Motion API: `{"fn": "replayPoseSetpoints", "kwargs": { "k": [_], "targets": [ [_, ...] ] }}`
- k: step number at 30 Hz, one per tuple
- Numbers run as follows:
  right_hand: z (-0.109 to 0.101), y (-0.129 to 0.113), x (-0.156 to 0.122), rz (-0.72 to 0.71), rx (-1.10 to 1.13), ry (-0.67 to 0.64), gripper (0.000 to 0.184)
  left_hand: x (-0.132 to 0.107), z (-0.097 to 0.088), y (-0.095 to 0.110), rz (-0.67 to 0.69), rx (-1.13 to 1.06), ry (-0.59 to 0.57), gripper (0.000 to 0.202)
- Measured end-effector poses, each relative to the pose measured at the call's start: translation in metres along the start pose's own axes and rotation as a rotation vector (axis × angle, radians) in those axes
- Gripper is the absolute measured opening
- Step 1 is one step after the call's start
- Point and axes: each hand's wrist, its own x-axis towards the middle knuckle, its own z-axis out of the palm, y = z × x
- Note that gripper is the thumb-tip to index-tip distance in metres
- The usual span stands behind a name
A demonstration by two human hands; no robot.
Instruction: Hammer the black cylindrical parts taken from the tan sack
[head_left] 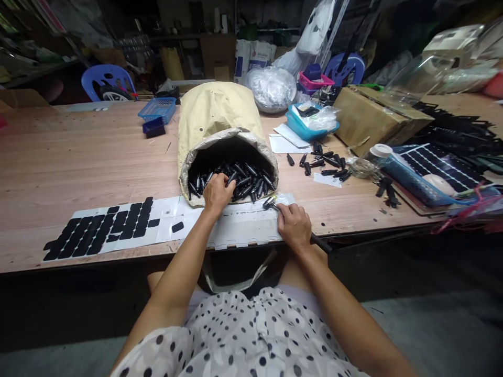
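Note:
A large cream sack (pixel 220 107) lies on its side with its mouth toward me, holding a heap of small glossy black plastic parts (pixel 251 180). My left hand (pixel 217 195) reaches into that mouth, thumb and fingers closed on one black plastic part (pixel 231 178). Wrapped in my right hand (pixel 294 224) is a small hammer (pixel 321 243); its metal head points left, just in front of the sack. Under both hands lies a flat white board (pixel 243 225) along the table's front edge.
Rows of black rounded pads (pixel 94 233) lie on a white sheet at left. Loose black parts (pixel 328 162), a blue basin (pixel 312 125), a cardboard box (pixel 373 118) and a blue tray (pixel 416 178) stand right. A blue basket (pixel 157 109) sits behind left.

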Motion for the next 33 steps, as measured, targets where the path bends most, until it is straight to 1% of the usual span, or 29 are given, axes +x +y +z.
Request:
{"fn": "replayPoseSetpoints", "kwargs": {
  "k": [2,4,6,9,11,13,16,18,20,22,25,30,33],
  "targets": [
    [-0.001,0.000,0.000,0.007,0.005,-0.019,0.026,-0.021,0.005,-0.008,0.185,-0.062,-0.027,0.016],
    [-0.001,0.000,0.001,0.014,0.010,-0.036,0.026,-0.041,0.015,-0.013,0.342,-0.102,-0.117,0.012],
    [-0.002,0.000,0.001,0.025,0.015,-0.048,0.025,-0.055,0.030,-0.017,0.407,-0.133,-0.185,0.009],
    [-0.001,0.003,0.003,0.043,0.032,-0.055,0.027,-0.063,0.047,-0.020,0.370,-0.194,-0.198,0.011],
    [-0.001,0.007,0.004,0.035,0.060,-0.061,0.030,-0.062,0.053,-0.021,0.338,-0.227,-0.190,0.014],
    [-0.002,0.010,0.005,0.009,0.118,-0.058,0.032,-0.060,0.055,-0.022,0.324,-0.248,-0.197,0.015],
    [-0.012,0.010,0.003,-0.017,0.273,0.004,0.034,-0.059,0.054,-0.022,0.314,-0.272,-0.211,0.013],
    [-0.022,0.004,0.000,-0.026,0.404,0.045,0.036,-0.060,0.053,-0.022,0.303,-0.284,-0.206,0.013],
    [-0.032,-0.006,-0.004,-0.044,0.520,0.051,0.037,-0.060,0.053,-0.021,0.290,-0.291,-0.203,0.013],
    [-0.039,-0.016,-0.007,-0.056,0.586,0.053,0.037,-0.060,0.054,-0.020,0.285,-0.293,-0.208,0.014],
    [-0.041,-0.025,-0.012,-0.044,0.598,0.064,0.036,-0.060,0.055,-0.020,0.291,-0.294,-0.213,0.015],
    [-0.038,-0.026,-0.017,-0.040,0.574,-0.024,0.036,-0.060,0.057,-0.020,0.276,-0.296,-0.225,0.012],
    [-0.041,-0.029,-0.016,-0.040,0.589,-0.012,0.036,-0.060,0.057,-0.019,0.269,-0.301,-0.231,0.011]
  ]
}}
